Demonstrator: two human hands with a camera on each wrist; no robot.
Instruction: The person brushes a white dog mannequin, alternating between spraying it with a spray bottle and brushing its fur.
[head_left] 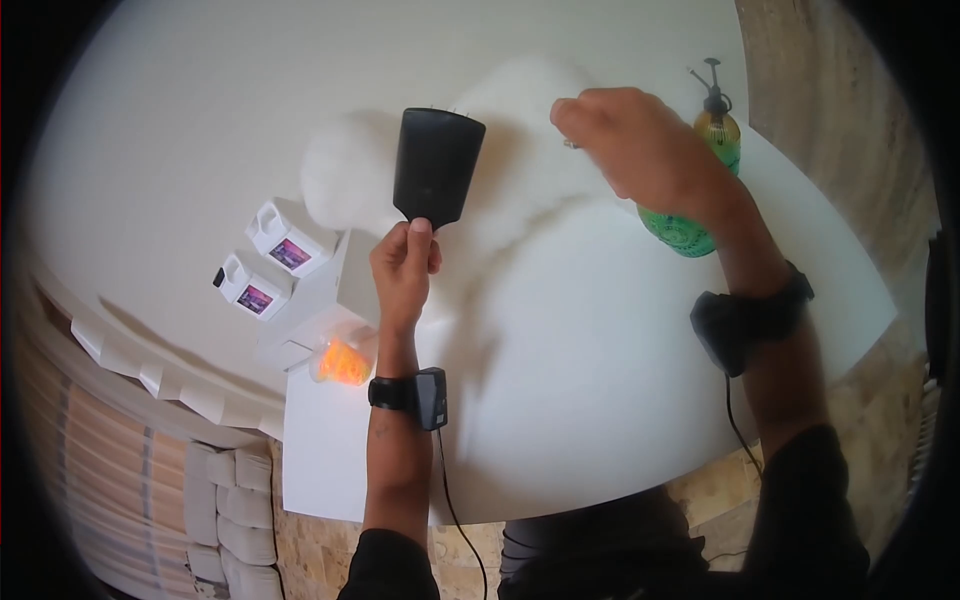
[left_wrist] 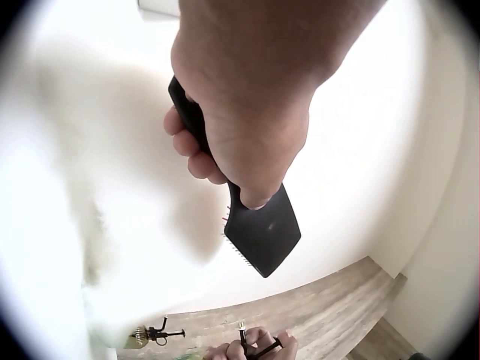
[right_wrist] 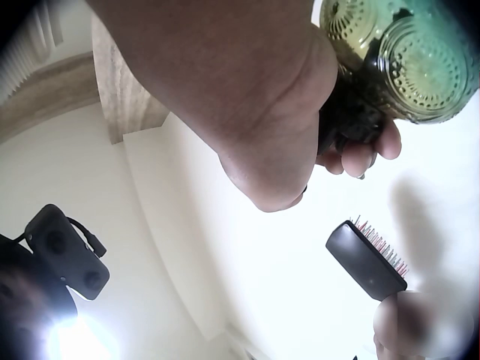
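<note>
My left hand (head_left: 402, 280) grips the handle of a black paddle brush (head_left: 438, 165), thumb along the neck. The brush's flat back faces up in the head view, and its bristles (right_wrist: 381, 247) show side-on in the right wrist view. To its right, my right hand (head_left: 640, 140) curls round the black pump (right_wrist: 352, 112) of a glass spray bottle (right_wrist: 431, 64) with round embossed patterns. A brass-coloured nozzle (left_wrist: 241, 328) and black plunger stick out of this hand in the left wrist view. Beyond it stands an amber-and-green spray bottle (head_left: 716, 128), partly hidden by the forearm.
Two white jugs (head_left: 292, 238) with purple labels stand by a white box (head_left: 357, 275) at the left. An orange glowing cup (head_left: 343, 363) sits near the white table's (head_left: 600, 400) left edge. Soft white fluffy shapes (head_left: 345, 170) lie behind the brush. Cables trail from both wrist cameras.
</note>
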